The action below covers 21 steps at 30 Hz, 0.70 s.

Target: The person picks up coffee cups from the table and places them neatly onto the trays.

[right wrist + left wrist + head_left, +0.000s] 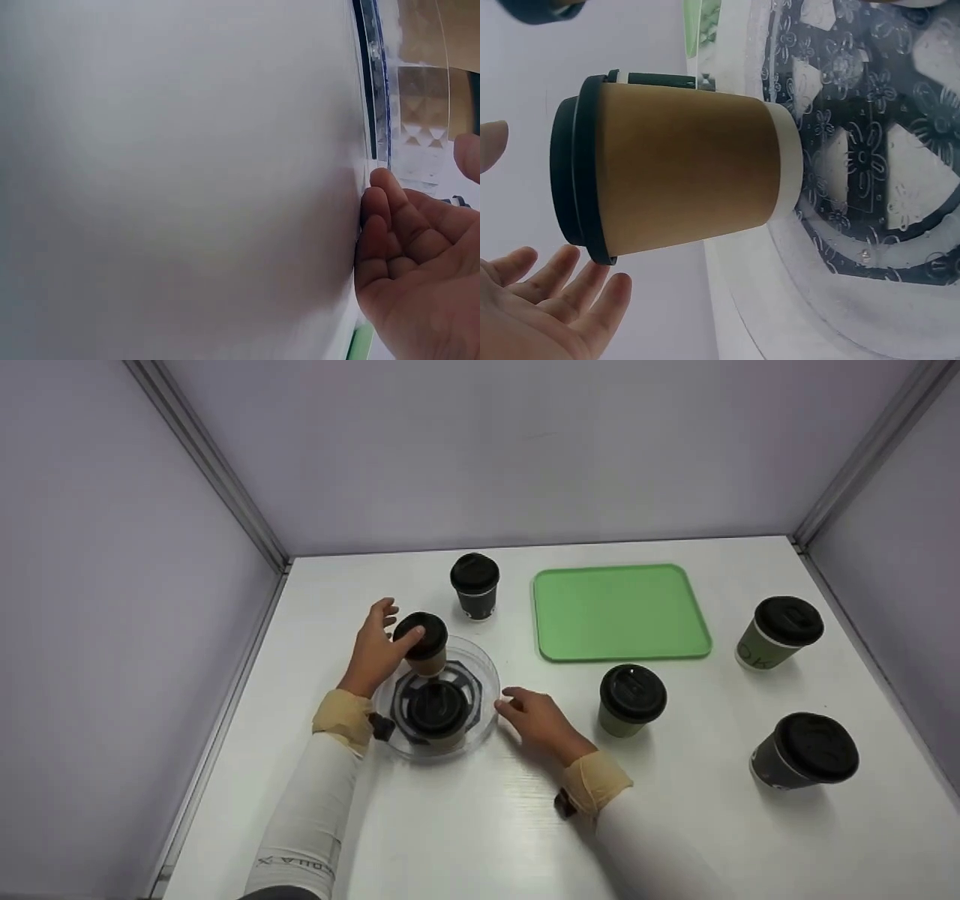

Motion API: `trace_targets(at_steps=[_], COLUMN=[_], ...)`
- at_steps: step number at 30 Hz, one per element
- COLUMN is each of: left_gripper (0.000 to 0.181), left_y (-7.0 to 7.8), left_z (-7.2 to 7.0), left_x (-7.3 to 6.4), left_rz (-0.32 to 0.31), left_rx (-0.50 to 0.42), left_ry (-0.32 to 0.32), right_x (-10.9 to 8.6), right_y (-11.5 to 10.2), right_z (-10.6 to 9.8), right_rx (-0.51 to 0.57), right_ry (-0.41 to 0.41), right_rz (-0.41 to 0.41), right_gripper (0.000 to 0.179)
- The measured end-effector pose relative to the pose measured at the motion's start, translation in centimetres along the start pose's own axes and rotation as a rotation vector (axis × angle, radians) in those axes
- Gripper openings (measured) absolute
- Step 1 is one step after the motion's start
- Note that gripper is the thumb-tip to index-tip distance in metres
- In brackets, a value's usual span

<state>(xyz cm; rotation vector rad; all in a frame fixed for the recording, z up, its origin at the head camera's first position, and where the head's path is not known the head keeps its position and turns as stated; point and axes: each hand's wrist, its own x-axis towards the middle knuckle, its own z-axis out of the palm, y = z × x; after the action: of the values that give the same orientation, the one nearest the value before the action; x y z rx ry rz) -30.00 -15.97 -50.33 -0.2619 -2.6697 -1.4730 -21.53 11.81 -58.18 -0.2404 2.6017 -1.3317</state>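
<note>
On a clear round tray (pixel 484 667) with a dark octagonal pattern stand two lidded paper cups. My left hand (pixel 375 652) is around the black lid of the rear brown cup (pixel 427 645). In the left wrist view its fingers are spread beside the lid of that brown cup (pixel 690 165), with a gap between; the thumb is apart too. The front cup (pixel 437 709) shows mostly its black lid from above. My right hand (pixel 536 720) is at the tray's right rim, fingertips low against it, thumb held away from the fingers (pixel 379 199).
A dark cup (pixel 476 585) stands behind the round tray. A green rectangular tray (pixel 622 615) lies at the back right. Green cups (pixel 630 701) (pixel 776 634) and a dark cup (pixel 802 754) stand on the right side. Grey wall panels (pixel 525 450) enclose the white table.
</note>
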Motion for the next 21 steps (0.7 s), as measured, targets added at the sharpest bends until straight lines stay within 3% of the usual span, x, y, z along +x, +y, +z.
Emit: trace_targets(at_steps=[12,21], left_gripper=[0.069,0.067], left_y=[1.3,2.9], left_z=[-0.2,-0.3], left_x=[0.5,0.6], left_rz=[0.031,0.07], left_rx=[-0.03,-0.004], left_ry=[0.019,0.019], right_x=[-0.9,-2.2], right_y=[0.0,-0.2], right_z=[-1.1,-2.1], right_rx=[0.001,0.0], right_ry=[0.04,0.07], right_rz=[-0.054,-0.116], right_gripper=[0.047,0.046])
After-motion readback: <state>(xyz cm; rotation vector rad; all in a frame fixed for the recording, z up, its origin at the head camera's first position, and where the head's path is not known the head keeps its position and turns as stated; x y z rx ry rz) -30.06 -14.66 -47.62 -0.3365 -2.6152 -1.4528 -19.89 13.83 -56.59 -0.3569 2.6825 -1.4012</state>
